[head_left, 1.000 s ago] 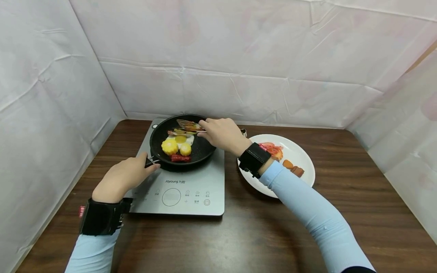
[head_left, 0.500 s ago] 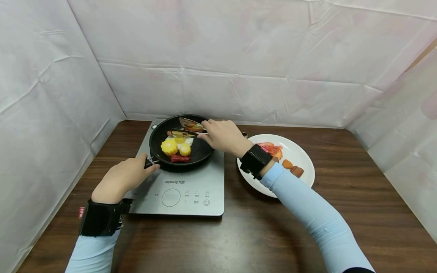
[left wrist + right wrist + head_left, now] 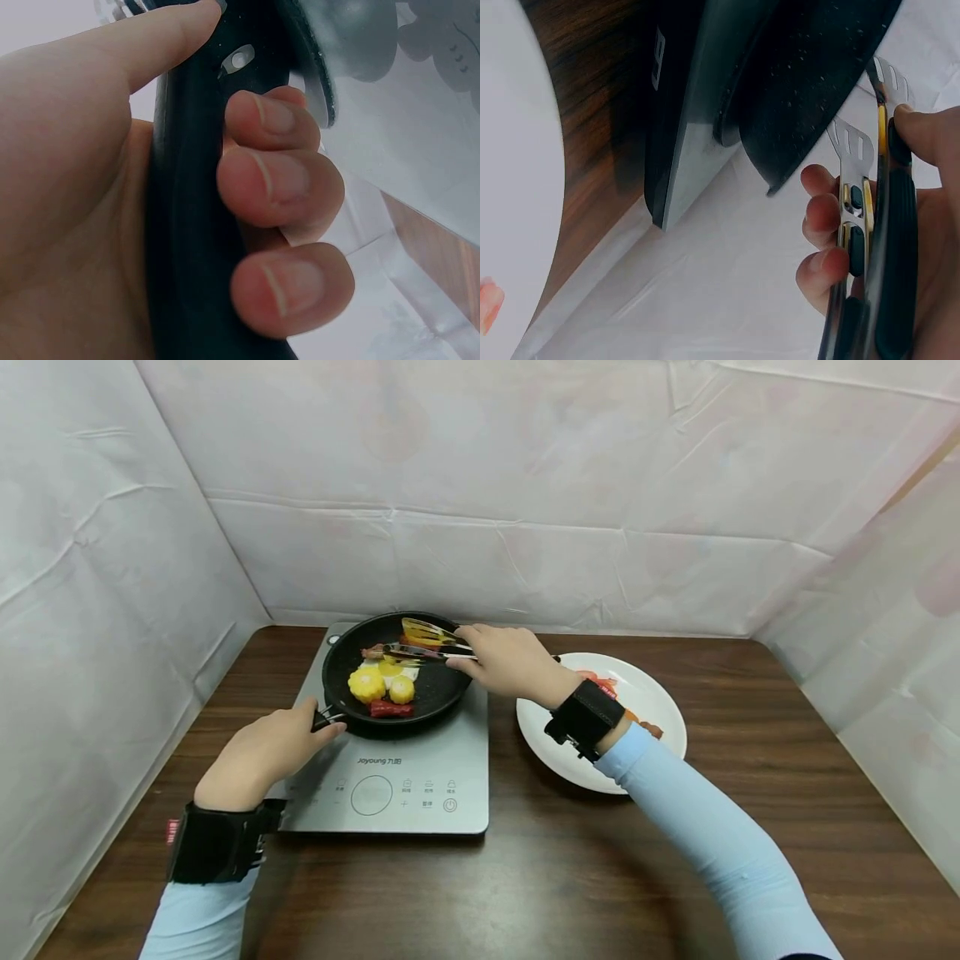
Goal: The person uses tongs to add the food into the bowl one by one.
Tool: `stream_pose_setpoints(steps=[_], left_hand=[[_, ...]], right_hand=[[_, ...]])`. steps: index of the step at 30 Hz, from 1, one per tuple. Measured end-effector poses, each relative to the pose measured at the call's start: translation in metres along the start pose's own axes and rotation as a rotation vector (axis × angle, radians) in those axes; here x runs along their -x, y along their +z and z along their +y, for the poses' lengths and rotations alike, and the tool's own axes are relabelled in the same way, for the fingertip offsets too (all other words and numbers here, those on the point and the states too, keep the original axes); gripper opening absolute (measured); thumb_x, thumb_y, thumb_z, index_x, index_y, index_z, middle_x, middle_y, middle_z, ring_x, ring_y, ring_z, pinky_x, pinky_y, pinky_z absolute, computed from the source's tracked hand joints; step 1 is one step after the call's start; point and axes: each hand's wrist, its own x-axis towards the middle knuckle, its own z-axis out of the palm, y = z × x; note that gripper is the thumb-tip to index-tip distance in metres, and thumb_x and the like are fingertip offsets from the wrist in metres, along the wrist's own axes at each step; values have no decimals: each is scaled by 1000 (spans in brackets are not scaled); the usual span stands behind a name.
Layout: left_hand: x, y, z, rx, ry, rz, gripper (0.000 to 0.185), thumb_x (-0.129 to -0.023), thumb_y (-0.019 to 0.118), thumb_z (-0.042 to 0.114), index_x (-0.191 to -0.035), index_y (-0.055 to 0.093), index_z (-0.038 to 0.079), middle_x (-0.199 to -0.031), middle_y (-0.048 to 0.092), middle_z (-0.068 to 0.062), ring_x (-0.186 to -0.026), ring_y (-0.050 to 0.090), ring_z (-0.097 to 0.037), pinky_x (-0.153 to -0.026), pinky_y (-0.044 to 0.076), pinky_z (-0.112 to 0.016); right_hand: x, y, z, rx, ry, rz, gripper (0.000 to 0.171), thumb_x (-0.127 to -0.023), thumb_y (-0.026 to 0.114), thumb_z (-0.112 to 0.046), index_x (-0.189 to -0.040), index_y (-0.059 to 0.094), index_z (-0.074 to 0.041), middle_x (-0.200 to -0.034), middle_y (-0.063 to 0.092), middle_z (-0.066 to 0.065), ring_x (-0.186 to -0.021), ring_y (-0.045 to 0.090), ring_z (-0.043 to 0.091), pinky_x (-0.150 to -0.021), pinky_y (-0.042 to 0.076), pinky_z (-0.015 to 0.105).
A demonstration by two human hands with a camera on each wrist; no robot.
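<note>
My left hand grips the black handle of a frying pan. In the left wrist view, its fingers curl round that handle and the thumb lies along it. My right hand holds metal tongs with slotted ends, which hang over the back of the pan, their two arms apart. Whether food sits between the ends is unclear. Inside the pan lie two yellow corn pieces, a dark red sausage-like piece, a fried egg partly covered by corn and tongs, and a reddish-brown piece.
Under the pan is a silver induction cooker with a touch panel. To its right, a white plate bears reddish food and brown pieces, partly hidden by my right wrist. White sheeting stands behind and beside the wooden table.
My right hand has drawn the tongs rightward over the pan, and their arms have turned. The left hand keeps its grip on the handle. The whole view has shifted slightly.
</note>
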Motion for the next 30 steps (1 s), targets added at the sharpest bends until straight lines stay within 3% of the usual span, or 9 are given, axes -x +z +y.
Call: stream_pose_setpoints(steps=[4, 7, 13, 18, 24, 26, 30], left_hand=[[0, 0, 0, -6, 9, 2, 78, -107, 44, 51, -147, 32, -15, -125, 61, -37, -95, 68, -39, -69, 53, -47], [0, 0, -1, -9, 14, 1, 78, -107, 44, 50, -147, 32, -15, -125, 61, -38, -96, 69, -39, -70, 54, -49], [0, -2, -2, 9, 23, 0, 71, -107, 45, 50, -139, 40, -13, -97, 66, -22, -78, 62, -27, -61, 49, -40], [1, -2, -3, 9, 19, -1, 74, -107, 44, 51, -141, 38, -14, -105, 67, -26, -83, 64, -29, -65, 51, -43], [2, -3, -5, -9, 17, 4, 78, -107, 43, 52, -145, 34, -15, -124, 61, -38, -100, 67, -43, -78, 54, -56], [2, -3, -6, -6, 12, 2, 77, -107, 43, 52, -144, 35, -15, -122, 62, -37, -100, 67, -43, -77, 54, -55], [1, -3, -7, 6, 10, -6, 72, -107, 44, 51, -137, 40, -14, -99, 65, -25, -83, 63, -32, -66, 51, -44]], right_hand=[[11, -6, 9, -30, 15, -11, 60, -107, 43, -54, -150, 47, -13, -147, 59, 6, -124, 65, 25, -93, 56, 47], [22, -10, 17, -44, 27, -14, 60, -107, 41, -55, -151, 46, -15, -149, 58, 4, -127, 64, 25, -93, 56, 48], [48, -16, 34, -45, 64, 6, 58, -106, 43, -56, -149, 49, -18, -147, 59, 1, -123, 66, 23, -91, 55, 48], [71, -22, 48, -55, 87, 3, 59, -104, 49, -56, -148, 49, -18, -147, 60, 2, -114, 69, 21, -87, 56, 45], [97, -25, 65, -50, 131, -21, 59, -104, 50, -55, -148, 50, -15, -145, 61, 6, -102, 72, 19, -82, 56, 45], [104, -24, 72, -50, 139, -33, 59, -105, 49, -54, -148, 50, -15, -143, 62, 7, -101, 72, 19, -80, 56, 45], [119, -21, 85, -58, 152, -51, 58, -105, 47, -55, -148, 51, -17, -143, 63, 8, -109, 70, 25, -83, 55, 48]])
